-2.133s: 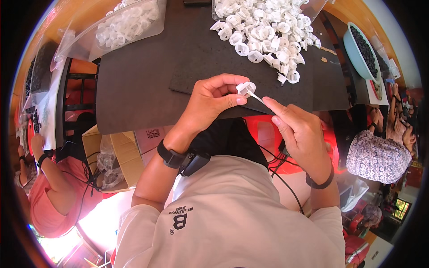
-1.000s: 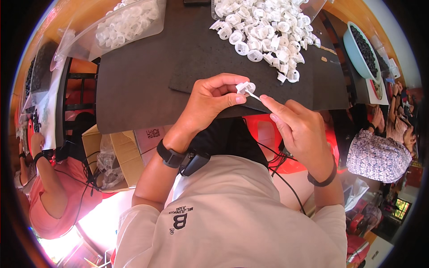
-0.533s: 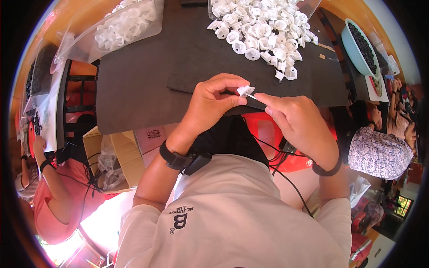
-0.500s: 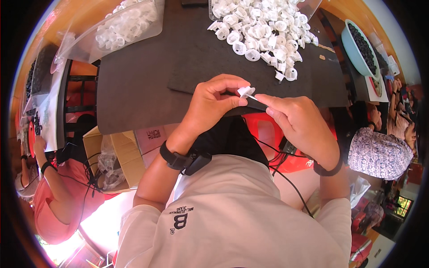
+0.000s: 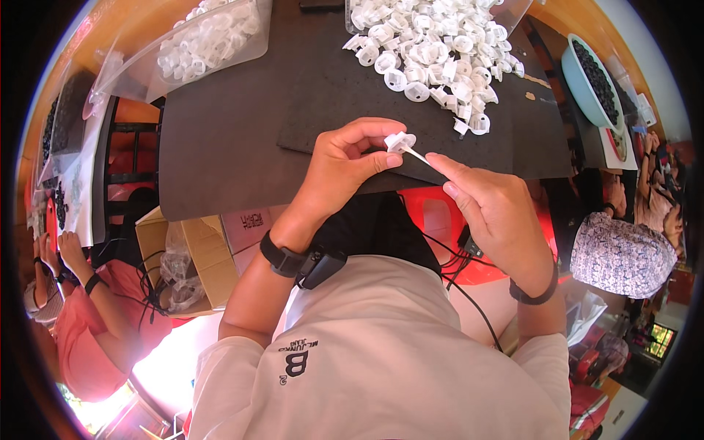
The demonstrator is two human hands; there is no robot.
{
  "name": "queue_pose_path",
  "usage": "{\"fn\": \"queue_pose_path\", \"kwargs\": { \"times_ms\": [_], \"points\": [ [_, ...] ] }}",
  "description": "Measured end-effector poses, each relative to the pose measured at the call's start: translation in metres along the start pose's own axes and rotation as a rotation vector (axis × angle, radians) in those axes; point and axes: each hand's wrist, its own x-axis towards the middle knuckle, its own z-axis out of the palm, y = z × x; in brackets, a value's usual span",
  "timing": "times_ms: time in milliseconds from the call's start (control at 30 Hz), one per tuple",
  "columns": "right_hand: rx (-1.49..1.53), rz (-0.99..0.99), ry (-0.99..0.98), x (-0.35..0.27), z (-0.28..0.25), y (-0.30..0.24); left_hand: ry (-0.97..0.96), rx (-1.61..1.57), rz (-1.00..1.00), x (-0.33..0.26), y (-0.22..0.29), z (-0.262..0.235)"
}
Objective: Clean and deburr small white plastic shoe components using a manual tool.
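Head view: left hand (image 5: 341,160) pinches white part (image 5: 399,142), right hand (image 5: 493,202) white stick (image 5: 417,155).

The floor (image 5: 176,359) at lower left glares white (almost washed out), and a small window (image 5: 661,339) glows at far right.

Since half a second ago: right hand (image 5: 488,198) backed off from white plastic part (image 5: 398,142), more of thin white stick (image 5: 416,155) showing between. Part turned in left hand (image 5: 345,161). Co-worker in pink shirt (image 5: 95,359): wristbanded hand (image 5: 72,251) lower; another hand (image 5: 48,254) now beside it, owner unclear.
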Motion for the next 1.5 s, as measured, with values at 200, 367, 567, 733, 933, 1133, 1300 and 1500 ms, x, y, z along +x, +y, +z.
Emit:
{"fn": "queue_pose_path", "kwargs": {
  "times_ms": [200,367,567,733,933,1133,1300,1500],
  "points": [
    [-0.08,-0.027,0.007,-0.001,0.004,-0.003,0.009,-0.01,0.014,0.0,-0.002,0.0],
    [-0.064,0.028,-0.067,0.002,0.001,-0.008,-0.009,0.002,0.06,0.0,-0.005,0.0],
    [-0.148,0.011,0.005,0.0,0.014,-0.007,0.004,-0.011,0.112,-0.001,-0.007,0.001],
    [-0.167,0.049,-0.025,-0.001,0.013,-0.008,0.013,0.002,0.094,-0.002,-0.005,0.003],
    [-0.133,0.08,-0.216,0.004,0.002,-0.006,-0.019,0.134,0.078,-0.004,-0.001,0.006],
    [-0.152,0.014,-0.217,0.003,0.002,0.004,-0.027,0.141,0.071,-0.002,-0.005,0.003],
    [-0.053,-0.023,-0.022,-0.006,0.004,-0.001,-0.037,0.055,0.067,0.001,0.0,0.002],
    [0.109,0.116,-0.035,-0.008,-0.006,-0.008,-0.018,-0.027,-0.031,0.002,0.002,0.0]
  ]
}}
